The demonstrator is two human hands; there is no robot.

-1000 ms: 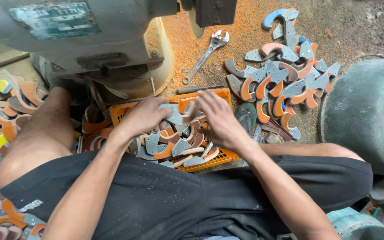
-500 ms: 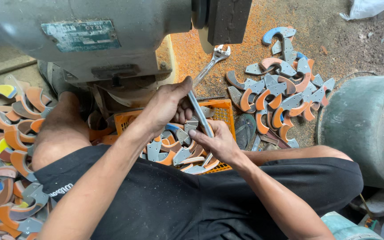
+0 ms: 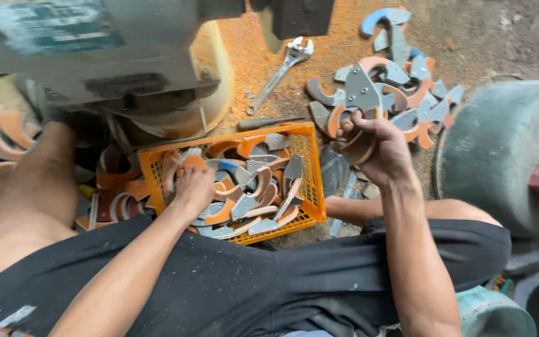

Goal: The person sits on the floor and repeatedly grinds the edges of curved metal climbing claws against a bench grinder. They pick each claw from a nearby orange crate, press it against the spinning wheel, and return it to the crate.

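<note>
**Right hand carries curved pieces out of the crate to the floor pile**

A second ago both hands were down together in the orange crate [image 3: 310, 181], sorting through the curved metal pieces. Now they have split.

The left hand [image 3: 193, 187] has stayed in the crate, fingers curled down among the grey and rust-orange pieces [image 3: 251, 193]. Its palm faces away, so whether it has closed on a piece or only presses on the heap I cannot tell. To the left of that grip, more pieces lie spilled on the floor beside the bare knee, and the grey machine [image 3: 95, 56] looms just above.

Right of the crate, the right hand [image 3: 375, 146] has lifted clear and swung outward. Its grip is closed on a small bundle of curved pieces [image 3: 357, 140], held just above the floor. Just beyond that grip lies the floor pile [image 3: 400, 93] of similar pieces; a wrench [image 3: 279, 72] lies up and to the left of it, and a big green-grey drum [image 3: 500, 156] stands to the right.

Judging by this, a picked handful has left the crate and is arriving at the pile, while the other hand keeps its place in the remaining stock.
</note>
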